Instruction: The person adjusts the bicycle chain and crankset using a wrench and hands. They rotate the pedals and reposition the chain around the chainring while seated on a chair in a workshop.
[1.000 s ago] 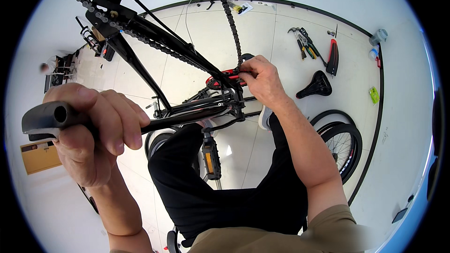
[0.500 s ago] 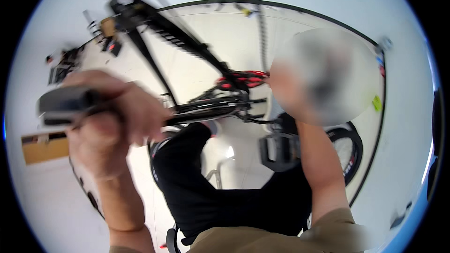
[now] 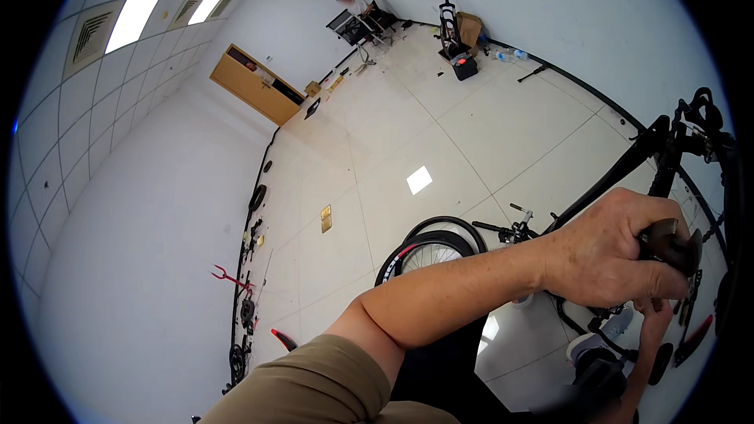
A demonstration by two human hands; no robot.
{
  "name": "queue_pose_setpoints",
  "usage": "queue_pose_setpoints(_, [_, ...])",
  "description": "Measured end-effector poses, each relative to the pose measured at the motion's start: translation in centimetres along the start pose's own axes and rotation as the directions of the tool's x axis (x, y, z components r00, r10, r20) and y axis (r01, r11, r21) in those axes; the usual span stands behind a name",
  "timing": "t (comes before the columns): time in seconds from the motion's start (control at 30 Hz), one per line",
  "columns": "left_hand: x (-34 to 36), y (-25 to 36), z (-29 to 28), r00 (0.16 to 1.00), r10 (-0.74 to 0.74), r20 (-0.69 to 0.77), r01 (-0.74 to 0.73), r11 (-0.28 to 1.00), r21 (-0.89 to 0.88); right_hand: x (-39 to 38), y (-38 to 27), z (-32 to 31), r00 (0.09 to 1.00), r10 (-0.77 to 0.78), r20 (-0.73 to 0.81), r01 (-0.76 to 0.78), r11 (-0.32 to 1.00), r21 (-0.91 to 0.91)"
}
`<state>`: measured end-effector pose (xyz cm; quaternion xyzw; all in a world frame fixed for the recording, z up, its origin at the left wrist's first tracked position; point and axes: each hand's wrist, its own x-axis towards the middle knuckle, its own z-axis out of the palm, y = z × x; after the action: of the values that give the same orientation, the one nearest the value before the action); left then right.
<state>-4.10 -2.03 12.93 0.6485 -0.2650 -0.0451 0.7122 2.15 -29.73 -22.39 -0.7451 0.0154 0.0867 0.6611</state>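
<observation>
My left hand [image 3: 616, 247] reaches across to the right, its fingers closed round a dark, rounded, glossy object [image 3: 674, 247] that sticks out past the thumb; its kind does not show. Just below it is my right hand [image 3: 653, 308], mostly hidden behind the left, so its fingers cannot be made out. Beyond the left hand stands a black bicycle frame [image 3: 620, 177], cut off by the dark rim of the view at the right. I cannot tell whether the held object touches the frame.
Bicycle wheels [image 3: 432, 247] lie left of the frame. Loose parts, including a red fork-shaped piece [image 3: 228, 275], line the left wall. A bicycle fork [image 3: 448, 27], a cardboard box [image 3: 469, 30] and a black case [image 3: 465, 67] stand far back, near a seated person [image 3: 363, 6].
The view has swung left, so the bicycle and both hands now appear at the right. My left hand still grips the dark object. My right hand has come close beneath the left.
</observation>
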Motion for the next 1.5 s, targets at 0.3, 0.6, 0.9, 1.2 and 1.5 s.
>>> queue_pose_setpoints(0.3, [0.9,0.4,0.2,1.0,-0.004,-0.004,0.004,0.999,0.049,0.8,1.0,-0.1,1.0,0.001,0.005,-0.001,1.0,-0.013])
queue_pose_setpoints(0.6, [1.0,0.9,0.0,0.999,-0.034,0.0,0.034,0.998,0.054,0.4,-1.1,0.3,1.0,0.011,-0.013,-0.012,0.998,-0.06])
queue_pose_setpoints(0.9, [0.3,0.8,-0.4,1.0,-0.02,-0.013,0.021,0.996,0.086,0.4,0.7,0.6,1.0,-0.019,0.009,0.019,1.0,0.015])
queue_pose_setpoints(1.2, [2.8,-1.2,0.8,0.998,0.045,0.039,-0.05,0.988,0.147,-1.0,-1.5,-1.7,1.0,-0.022,0.006,0.022,0.994,-0.109])
queue_pose_setpoints(1.5, [0.1,2.7,4.2,0.987,0.067,0.145,-0.113,0.935,0.336,-3.5,-6.1,1.2,0.995,-0.011,-0.095,0.003,0.996,-0.084])
